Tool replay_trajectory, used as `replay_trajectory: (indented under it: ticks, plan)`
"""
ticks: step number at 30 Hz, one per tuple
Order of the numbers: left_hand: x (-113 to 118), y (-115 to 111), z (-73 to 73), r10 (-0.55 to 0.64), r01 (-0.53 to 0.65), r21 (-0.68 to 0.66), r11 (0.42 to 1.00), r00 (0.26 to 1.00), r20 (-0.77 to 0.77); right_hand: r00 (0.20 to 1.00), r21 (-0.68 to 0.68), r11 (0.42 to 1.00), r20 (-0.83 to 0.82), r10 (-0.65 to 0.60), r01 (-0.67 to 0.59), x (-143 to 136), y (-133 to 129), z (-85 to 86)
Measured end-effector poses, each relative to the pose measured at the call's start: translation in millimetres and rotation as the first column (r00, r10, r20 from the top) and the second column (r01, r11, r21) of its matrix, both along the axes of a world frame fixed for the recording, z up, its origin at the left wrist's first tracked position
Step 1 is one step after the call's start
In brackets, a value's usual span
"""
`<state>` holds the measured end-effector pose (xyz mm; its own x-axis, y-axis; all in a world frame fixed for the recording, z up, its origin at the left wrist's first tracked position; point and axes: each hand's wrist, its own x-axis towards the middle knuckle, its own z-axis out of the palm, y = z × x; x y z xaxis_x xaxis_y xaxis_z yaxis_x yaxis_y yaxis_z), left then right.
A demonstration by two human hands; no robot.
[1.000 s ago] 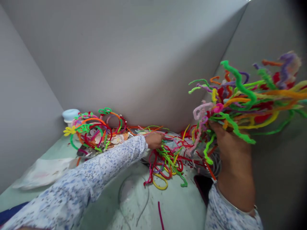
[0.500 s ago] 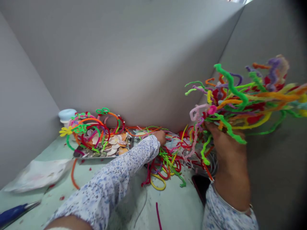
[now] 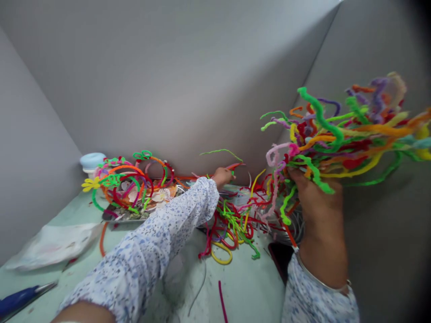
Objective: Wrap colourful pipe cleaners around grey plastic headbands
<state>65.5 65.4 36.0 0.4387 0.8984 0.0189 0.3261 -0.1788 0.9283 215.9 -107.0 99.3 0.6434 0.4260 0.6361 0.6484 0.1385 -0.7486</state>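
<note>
A big tangled bundle of coloured pipe cleaners (image 3: 336, 134) is held up at the right by my right hand (image 3: 318, 197), closed around its lower part. My left hand (image 3: 223, 177) reaches to the back of the table, its fingers closed on a few pipe cleaners (image 3: 237, 166), one reddish and one green that arcs up against the wall. Just in front of that hand lies a loose heap of red, green and yellow pipe cleaners (image 3: 235, 224), some bent into loops. Clear plastic partly shows among them.
At the left, a metal tray (image 3: 131, 220) holds shells, with pipe-cleaner hoops (image 3: 128, 179) over it. A blue-lidded tub (image 3: 92, 160), a white plastic packet (image 3: 54, 246) and blue-handled pliers (image 3: 23, 298) are nearby. A dark phone-like object (image 3: 281, 260) lies by my right wrist. Grey panels enclose the table.
My left hand has lifted slightly and shifted back toward the wall, raising a green and a reddish pipe cleaner from the heap. My right hand still holds the bundle, nearly unmoved.
</note>
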Motion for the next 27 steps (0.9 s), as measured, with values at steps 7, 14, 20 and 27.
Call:
replay_trajectory:
  ticks: [7, 14, 20, 27]
  plan:
    - [-8, 5, 32.0, 0.035, 0.029, -0.227, 0.974, 0.962, 0.272, 1.000, 0.023, 1.000, 0.014, 0.017, -0.018, -1, 3, 3.1]
    - [-15, 7, 52.4, -0.061, 0.245, -0.354, 0.902, 0.887, 0.457, 0.998, -0.002, 0.998, 0.034, -0.055, 0.055, -1, 2, 2.6]
    - [-12, 2, 64.1, -0.144, 0.304, -0.290, 0.907, 0.873, 0.467, 0.997, -0.018, 0.998, 0.055, -0.054, 0.055, -3, 1, 6.0]
    - [7, 2, 60.0, -0.106, 0.181, -0.162, 0.970, 0.915, 0.388, 0.993, -0.061, 0.993, 0.066, -0.097, 0.101, -2, 0, 8.4]
